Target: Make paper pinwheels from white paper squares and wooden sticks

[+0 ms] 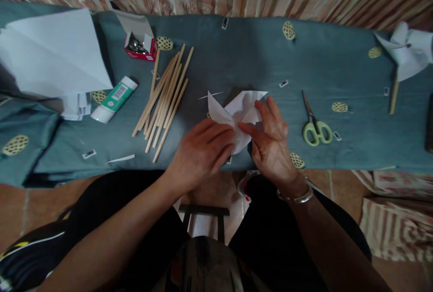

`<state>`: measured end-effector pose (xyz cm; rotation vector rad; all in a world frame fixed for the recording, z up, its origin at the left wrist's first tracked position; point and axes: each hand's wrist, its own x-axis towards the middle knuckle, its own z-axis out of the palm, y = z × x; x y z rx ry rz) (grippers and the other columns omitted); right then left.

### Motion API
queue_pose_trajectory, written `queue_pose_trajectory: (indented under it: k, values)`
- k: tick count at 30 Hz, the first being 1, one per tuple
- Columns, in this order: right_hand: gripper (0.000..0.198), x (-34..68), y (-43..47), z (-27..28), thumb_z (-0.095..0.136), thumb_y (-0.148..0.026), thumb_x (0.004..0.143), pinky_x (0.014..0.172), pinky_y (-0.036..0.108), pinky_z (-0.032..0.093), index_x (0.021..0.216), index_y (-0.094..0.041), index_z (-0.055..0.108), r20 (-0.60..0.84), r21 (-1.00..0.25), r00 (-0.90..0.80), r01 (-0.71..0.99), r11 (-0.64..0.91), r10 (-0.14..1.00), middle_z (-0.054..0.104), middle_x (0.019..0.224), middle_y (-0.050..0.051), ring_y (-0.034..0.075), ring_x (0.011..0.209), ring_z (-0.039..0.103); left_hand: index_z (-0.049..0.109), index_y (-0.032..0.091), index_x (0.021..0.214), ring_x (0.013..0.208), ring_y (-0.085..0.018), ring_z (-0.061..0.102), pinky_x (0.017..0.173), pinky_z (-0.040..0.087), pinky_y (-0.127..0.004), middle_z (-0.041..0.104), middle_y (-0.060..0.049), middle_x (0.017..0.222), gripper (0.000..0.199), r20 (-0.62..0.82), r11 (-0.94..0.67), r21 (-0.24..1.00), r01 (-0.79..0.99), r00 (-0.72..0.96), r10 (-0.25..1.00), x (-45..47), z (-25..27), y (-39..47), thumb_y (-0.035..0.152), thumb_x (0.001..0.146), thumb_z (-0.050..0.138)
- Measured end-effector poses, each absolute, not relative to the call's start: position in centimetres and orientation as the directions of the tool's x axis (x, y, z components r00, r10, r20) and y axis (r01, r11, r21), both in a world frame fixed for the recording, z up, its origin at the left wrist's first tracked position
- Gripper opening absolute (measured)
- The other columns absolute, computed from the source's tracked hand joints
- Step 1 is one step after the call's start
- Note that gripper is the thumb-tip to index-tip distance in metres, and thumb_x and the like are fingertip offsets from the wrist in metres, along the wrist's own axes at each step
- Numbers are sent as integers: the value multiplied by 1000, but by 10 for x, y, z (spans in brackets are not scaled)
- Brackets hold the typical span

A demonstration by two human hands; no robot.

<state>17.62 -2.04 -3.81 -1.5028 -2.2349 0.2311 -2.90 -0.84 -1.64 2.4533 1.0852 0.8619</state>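
Note:
A white paper pinwheel (241, 105), its corners folded toward the middle, is held between my hands above the near edge of the cloth. My left hand (203, 148) grips its left side, the fingers pressed together on the paper near the centre. My right hand (270, 141) has its index finger on the pinwheel's middle, with the other fingers bent along the right blade. The right thumb and what lies under the paper are partly hidden. Just beyond the pinwheel lies a thin paper sliver (210, 95).
Several wooden sticks (165, 98) lie left of my hands, near a glue stick (115, 99), an open red box of metal pins (140, 47) and white paper sheets (61, 53). To the right are green-handled scissors (316, 125) and a finished pinwheel on a stick (407, 53).

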Motion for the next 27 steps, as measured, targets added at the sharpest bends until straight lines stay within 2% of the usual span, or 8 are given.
queue_pose_trajectory:
  k: [3, 5, 7, 8, 10, 13, 21, 27]
  values:
    - [46, 177, -21, -41, 40, -3, 89, 113, 62, 35, 118, -28, 65, 263, -369, -307, 844, 390, 914, 33, 160, 2, 34, 152, 19, 68, 15, 104, 100, -22, 65, 92, 53, -39, 72, -9, 109, 17, 366, -508, 637, 580, 353, 861, -43, -20, 1, 24, 92, 60]
    - [48, 178, -22, -43, 41, -2, 87, 113, 63, 35, 119, -28, 65, 276, -362, -312, 842, 399, 909, 33, 160, 3, 35, 152, 19, 67, 16, 111, 108, -23, 64, 97, 52, -41, 70, -10, 116, 25, 241, -318, 797, 513, 212, 947, -48, -25, 3, 26, 88, 65]
    - [47, 179, -22, -45, 42, -2, 86, 113, 62, 35, 119, -27, 65, 293, -360, -319, 836, 413, 901, 33, 160, 3, 35, 152, 19, 59, 19, 125, 119, -24, 61, 100, 51, -41, 65, -11, 129, 44, 52, -78, 962, 261, 104, 993, -50, -29, -1, 28, 83, 69]
    - [45, 179, -22, -45, 43, -3, 87, 114, 61, 35, 119, -26, 66, 303, -361, -323, 832, 422, 897, 33, 160, 4, 35, 152, 19, 56, 20, 129, 123, -24, 60, 103, 50, -42, 63, -11, 133, 50, -42, 33, 995, 92, 98, 994, -49, -29, -4, 29, 82, 69]
    - [42, 179, -21, -47, 45, -6, 87, 114, 61, 35, 118, -25, 66, 319, -362, -332, 823, 438, 888, 33, 160, 5, 35, 152, 20, 50, 20, 135, 129, -25, 57, 109, 45, -45, 61, -13, 136, 55, -216, 245, 954, -171, 174, 961, -47, -28, -11, 29, 83, 67]
    - [41, 178, -19, -48, 46, -7, 87, 113, 61, 34, 118, -22, 68, 331, -370, -329, 817, 443, 884, 34, 159, 8, 36, 152, 21, 47, 17, 135, 129, -24, 57, 114, 39, -46, 63, -15, 134, 58, -337, 404, 854, -329, 242, 910, -42, -22, -18, 26, 82, 69]
    - [43, 178, -14, -48, 45, -4, 82, 114, 61, 34, 112, -20, 72, 328, -408, -306, 807, 426, 894, 39, 157, 9, 35, 151, 23, 54, 15, 123, 122, -23, 63, 115, 39, -43, 67, -14, 127, 46, -395, 507, 755, -416, 328, 858, -34, -21, -7, 20, 79, 68]
    - [46, 179, -14, -51, 47, -4, 80, 115, 61, 34, 114, -22, 71, 327, -422, -301, 802, 423, 896, 38, 158, 5, 35, 151, 24, 58, 15, 118, 114, -22, 66, 110, 44, -41, 71, -11, 116, 39, -331, 479, 784, -394, 388, 860, -25, -22, 5, 22, 80, 67]
